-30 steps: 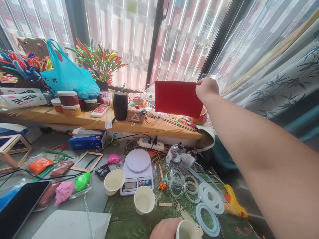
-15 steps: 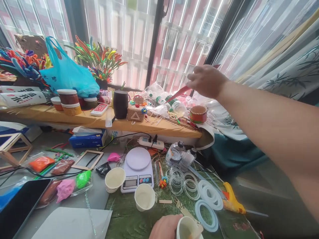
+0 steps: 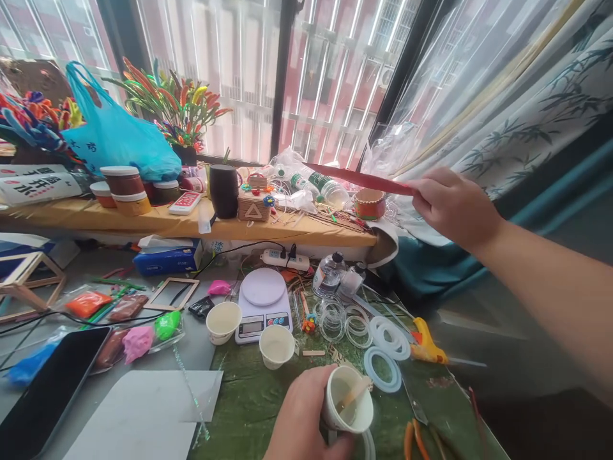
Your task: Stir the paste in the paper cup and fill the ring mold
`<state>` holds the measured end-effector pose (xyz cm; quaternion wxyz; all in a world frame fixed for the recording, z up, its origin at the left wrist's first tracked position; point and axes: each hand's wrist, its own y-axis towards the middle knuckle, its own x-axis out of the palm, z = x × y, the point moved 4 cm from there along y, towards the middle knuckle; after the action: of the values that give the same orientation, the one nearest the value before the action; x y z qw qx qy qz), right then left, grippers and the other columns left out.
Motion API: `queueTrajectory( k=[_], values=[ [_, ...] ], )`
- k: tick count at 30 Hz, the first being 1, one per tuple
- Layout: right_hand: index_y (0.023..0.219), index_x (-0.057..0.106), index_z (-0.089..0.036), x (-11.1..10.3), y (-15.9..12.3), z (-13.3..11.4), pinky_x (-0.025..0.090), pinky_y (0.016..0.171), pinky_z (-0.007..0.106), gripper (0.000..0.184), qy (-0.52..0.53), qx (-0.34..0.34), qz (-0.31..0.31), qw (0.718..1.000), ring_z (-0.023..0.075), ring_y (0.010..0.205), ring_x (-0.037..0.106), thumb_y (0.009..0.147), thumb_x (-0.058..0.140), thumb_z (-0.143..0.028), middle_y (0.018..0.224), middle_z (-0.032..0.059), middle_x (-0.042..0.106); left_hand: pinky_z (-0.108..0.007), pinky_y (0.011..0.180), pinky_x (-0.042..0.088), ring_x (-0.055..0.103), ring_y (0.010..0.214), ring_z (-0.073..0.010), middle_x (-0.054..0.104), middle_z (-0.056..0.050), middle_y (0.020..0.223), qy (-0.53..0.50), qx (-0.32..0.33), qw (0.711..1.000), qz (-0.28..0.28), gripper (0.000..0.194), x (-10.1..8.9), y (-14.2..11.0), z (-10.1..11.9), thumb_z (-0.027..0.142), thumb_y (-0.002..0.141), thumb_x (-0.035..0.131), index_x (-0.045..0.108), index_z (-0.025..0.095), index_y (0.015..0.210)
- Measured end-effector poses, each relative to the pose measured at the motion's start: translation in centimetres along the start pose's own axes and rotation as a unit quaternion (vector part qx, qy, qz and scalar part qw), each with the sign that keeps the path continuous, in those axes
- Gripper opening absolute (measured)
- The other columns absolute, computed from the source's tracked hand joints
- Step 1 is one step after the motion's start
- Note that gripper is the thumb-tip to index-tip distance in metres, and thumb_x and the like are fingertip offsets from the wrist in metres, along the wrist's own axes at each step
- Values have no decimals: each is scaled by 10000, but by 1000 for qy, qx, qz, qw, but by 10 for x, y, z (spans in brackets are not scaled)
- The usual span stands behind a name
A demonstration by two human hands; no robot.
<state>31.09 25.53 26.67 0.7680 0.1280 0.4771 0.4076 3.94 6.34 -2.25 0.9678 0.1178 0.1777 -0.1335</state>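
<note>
We see a thin red sheet (image 3: 359, 179), almost edge-on, pinched at one end between the thumb and fingers of the right hand (image 3: 454, 209). From that pinch it reaches left toward the window ledge, passing above it without touching. It looks light and thin, like craft foam or card, so it should lift easily but may bend when held by one end alone. A hold nearer the middle would likely steady it.

Low in our view, the left hand (image 3: 301, 415) curls closed around a white paper cup (image 3: 335, 409), tilted with its mouth toward us. A wooden craft stick (image 3: 354, 394) leans inside the cup, over a pale coating that we cannot identify. The cup looks light and easily crushed, so a gentle hold around its wall suits it.

Just right of the left hand's grip lies a white ring (image 3: 382, 370), with a yellow hot glue gun (image 3: 426, 342) beyond it. Ahead of that grip are clear plastic rings (image 3: 332, 318), a paper cup (image 3: 276, 345), and a digital kitchen scale (image 3: 262, 300), all on a green mat (image 3: 249, 409). Left of the right hand's pinch, a round striped bowl (image 3: 370, 204) sits on the ledge, with plastic bottles (image 3: 320, 187) just beyond it.
</note>
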Motion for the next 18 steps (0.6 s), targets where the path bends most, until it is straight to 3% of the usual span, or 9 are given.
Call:
queueTrajectory(
  k=[3, 6, 8, 12, 18],
  values=[
    [1396, 656, -354, -34, -81, -14, 599, 899, 444, 384, 97, 48, 116, 987, 318, 1040, 736, 1040, 538, -269, 1078, 121, 748, -478, 1062, 583, 731, 1208, -353, 779, -109, 1328, 12, 8, 1000, 20, 677, -4, -3, 10, 151, 690, 799, 697, 287, 1346],
    [1534, 402, -717, -62, -163, -32, 640, 760, 494, 754, 128, 128, 165, 970, 329, 895, 778, 962, 629, -281, 998, 39, 758, -519, 1105, 561, 706, 1274, -372, 753, -126, 1387, 21, 1, 999, 32, 658, -11, -4, 22, 211, 736, 822, 673, 277, 1373],
    [1472, 383, -811, -77, -214, -43, 627, 681, 568, 764, 131, 195, 168, 957, 375, 821, 774, 913, 653, -366, 925, 51, 753, -529, 1132, 540, 689, 1303, -371, 745, -122, 1401, 27, -7, 998, 50, 648, -18, -4, 30, 221, 753, 814, 660, 275, 1381],
    [1416, 444, -824, -105, -305, -59, 573, 576, 630, 655, 161, 289, 164, 929, 409, 736, 757, 890, 607, -467, 891, 111, 733, -508, 1101, 549, 694, 1278, -356, 750, -117, 1388, 39, -11, 996, 77, 515, -34, -1, 48, 332, 877, 744, 647, 261, 1378],
    [1561, 493, -600, -125, -404, -91, 638, 490, 557, 764, 187, 180, 146, 955, 345, 608, 761, 883, 670, -295, 814, 16, 797, -415, 953, 596, 728, 1137, -323, 771, -94, 1314, 89, 4, 992, 95, 507, -63, 3, 84, 522, 913, 738, 667, 253, 1336]
  ],
)
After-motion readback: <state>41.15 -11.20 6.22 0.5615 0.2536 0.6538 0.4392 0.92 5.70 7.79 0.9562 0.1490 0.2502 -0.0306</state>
